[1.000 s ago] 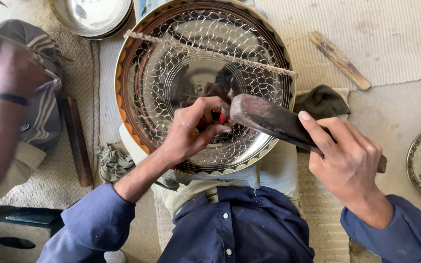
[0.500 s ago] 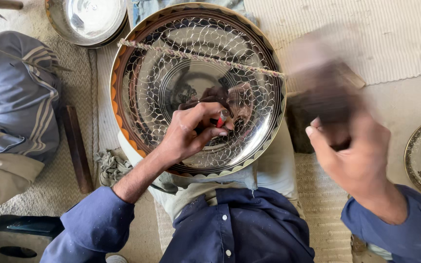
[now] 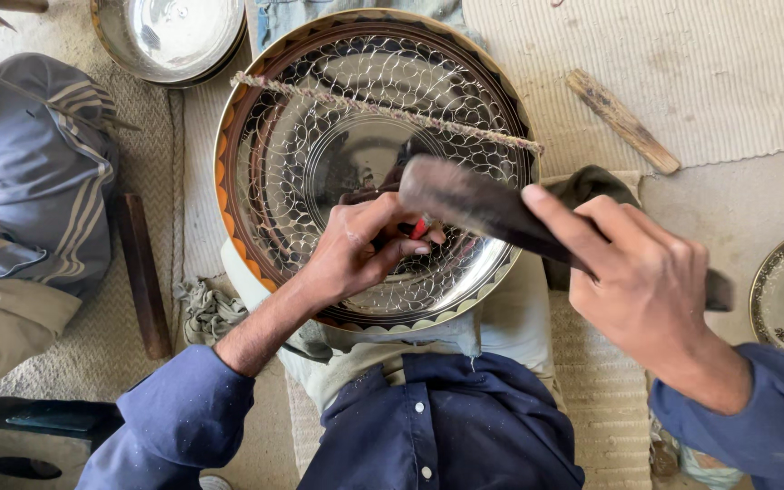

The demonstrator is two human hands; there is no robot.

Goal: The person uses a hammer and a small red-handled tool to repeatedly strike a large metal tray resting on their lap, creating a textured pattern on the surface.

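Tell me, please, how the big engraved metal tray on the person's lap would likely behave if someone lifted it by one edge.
The engraved metal tray would probably stay stiff, since it looks like formed sheet metal with a raised rim. Its polished surface might be slippery to grip. Wide and shallow, it would likely tilt rather than roll, and the twisted cord stretched across it could shift.

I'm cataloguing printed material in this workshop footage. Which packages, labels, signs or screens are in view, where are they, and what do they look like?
None in view: only the engraved round metal tray, the dark wooden mallet, cloths and woven mats.
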